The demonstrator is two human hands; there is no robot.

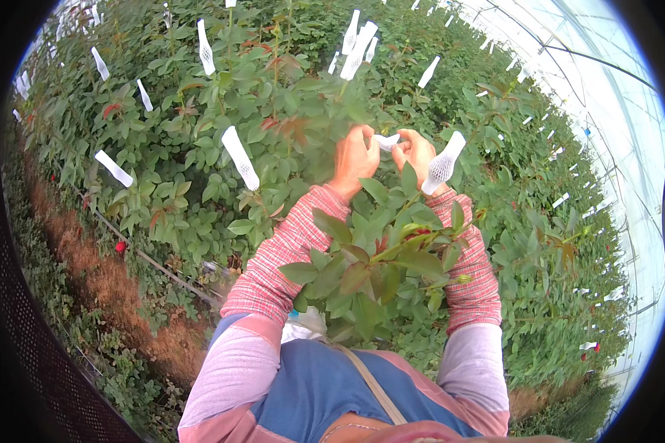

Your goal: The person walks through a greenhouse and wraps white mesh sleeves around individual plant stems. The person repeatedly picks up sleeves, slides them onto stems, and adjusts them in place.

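A short white foam-net bud sleeve [387,142] spans the gap between my two hands, above the rose leaves. My left hand [357,159] pinches its left end, and the thumb and fingers of my right hand [415,155] hold its right end. Whether a bud is inside it cannot be seen. Just in front of my right wrist stands another white net sleeve [444,162], fitted over a rose stem's tip and partly covering that wrist. Below my hands, a leafy rose shoot [385,257] with a reddish bud rises between my checked sleeve cuffs.
Rose bushes [188,122] fill the greenhouse bed, many stems capped with white net sleeves [240,158]. A taut line [160,266] runs along the bed beside a bare soil path [100,277] at left. Clear plastic greenhouse sheeting [615,88] curves along the right.
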